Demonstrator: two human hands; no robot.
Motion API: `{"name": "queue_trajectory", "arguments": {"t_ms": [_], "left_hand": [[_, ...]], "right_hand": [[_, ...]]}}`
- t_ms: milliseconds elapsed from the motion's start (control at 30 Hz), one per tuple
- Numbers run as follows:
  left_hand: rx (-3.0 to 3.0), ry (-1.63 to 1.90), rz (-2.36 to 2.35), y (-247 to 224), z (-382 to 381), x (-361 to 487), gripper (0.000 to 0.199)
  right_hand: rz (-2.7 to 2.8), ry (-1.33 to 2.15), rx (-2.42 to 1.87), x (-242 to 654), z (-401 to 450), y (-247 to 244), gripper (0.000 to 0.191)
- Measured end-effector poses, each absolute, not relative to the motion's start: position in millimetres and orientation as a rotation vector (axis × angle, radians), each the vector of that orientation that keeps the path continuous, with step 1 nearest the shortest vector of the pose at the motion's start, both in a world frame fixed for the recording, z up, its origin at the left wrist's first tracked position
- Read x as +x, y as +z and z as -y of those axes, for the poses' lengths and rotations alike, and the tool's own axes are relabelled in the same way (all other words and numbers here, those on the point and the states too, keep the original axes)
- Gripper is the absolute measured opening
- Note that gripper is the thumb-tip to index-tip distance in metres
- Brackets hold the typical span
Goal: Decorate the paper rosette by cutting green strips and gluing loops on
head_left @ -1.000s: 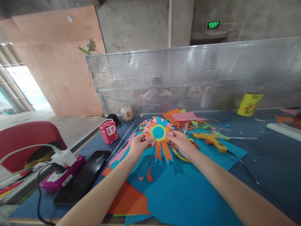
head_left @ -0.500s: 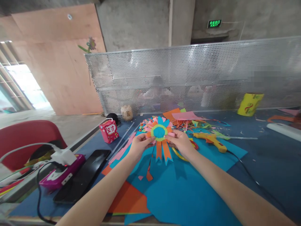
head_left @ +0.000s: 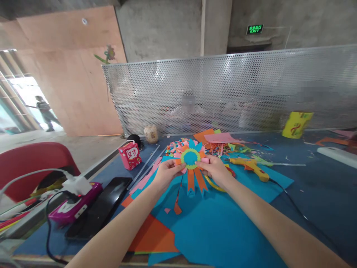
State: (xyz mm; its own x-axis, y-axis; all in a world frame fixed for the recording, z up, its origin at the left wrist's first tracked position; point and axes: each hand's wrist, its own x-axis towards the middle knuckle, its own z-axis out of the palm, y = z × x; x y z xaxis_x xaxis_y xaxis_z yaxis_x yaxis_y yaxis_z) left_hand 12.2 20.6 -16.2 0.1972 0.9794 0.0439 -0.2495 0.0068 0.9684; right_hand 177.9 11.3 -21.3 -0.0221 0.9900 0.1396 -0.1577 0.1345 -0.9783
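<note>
A paper rosette (head_left: 191, 158) is held up over the table between both hands. It has a blue round centre, a yellow-green zigzag ring, pink, orange and blue loops around it, and two orange tails with blue-edged ends hanging down. My left hand (head_left: 167, 172) grips its left edge, thumb on the front. On the right edge, my right hand (head_left: 216, 169) pinches it the same way. Below lies a large blue paper sheet (head_left: 220, 227). Partly hidden behind my right hand are yellow-handled scissors or a similar looped tool (head_left: 214, 184); I cannot tell which.
A yellow-orange glue gun (head_left: 249, 166) with a black cord lies to the right. Paper scraps (head_left: 223, 148) are piled behind the rosette. At left are a black phone (head_left: 99, 208), a purple power strip (head_left: 75, 204) and a red box (head_left: 129, 155). A perforated metal screen (head_left: 167, 89) stands behind.
Both hands still hold the rosette almost in the same place, with the view shifted slightly. A person has come into sight in the far left doorway.
</note>
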Motion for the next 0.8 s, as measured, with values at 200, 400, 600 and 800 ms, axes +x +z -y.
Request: {"name": "queue_trajectory", "arguments": {"t_ms": [200, 400, 600, 800], "left_hand": [[1.143, 1.173, -0.866, -16.4, -21.4, 11.0, 0.03], [1.205, 1.243, -0.886, -14.0, -21.5, 11.6, 0.024], [1.207, 1.262, -0.877, -13.5, -22.9, 10.8, 0.026], [1.147, 1.269, -0.884, -18.1, -27.6, 9.9, 0.031]], "right_hand": [[1.15, 1.194, -0.98, 177.3, -10.7, -21.0, 0.032], [1.146, 1.252, -0.962, 176.6, -8.3, -17.9, 0.03], [1.202, 1.305, -0.952, 179.4, -8.0, -18.3, 0.029], [1.312, 1.121, -1.025, 180.1, -10.8, -21.6, 0.027]]}}
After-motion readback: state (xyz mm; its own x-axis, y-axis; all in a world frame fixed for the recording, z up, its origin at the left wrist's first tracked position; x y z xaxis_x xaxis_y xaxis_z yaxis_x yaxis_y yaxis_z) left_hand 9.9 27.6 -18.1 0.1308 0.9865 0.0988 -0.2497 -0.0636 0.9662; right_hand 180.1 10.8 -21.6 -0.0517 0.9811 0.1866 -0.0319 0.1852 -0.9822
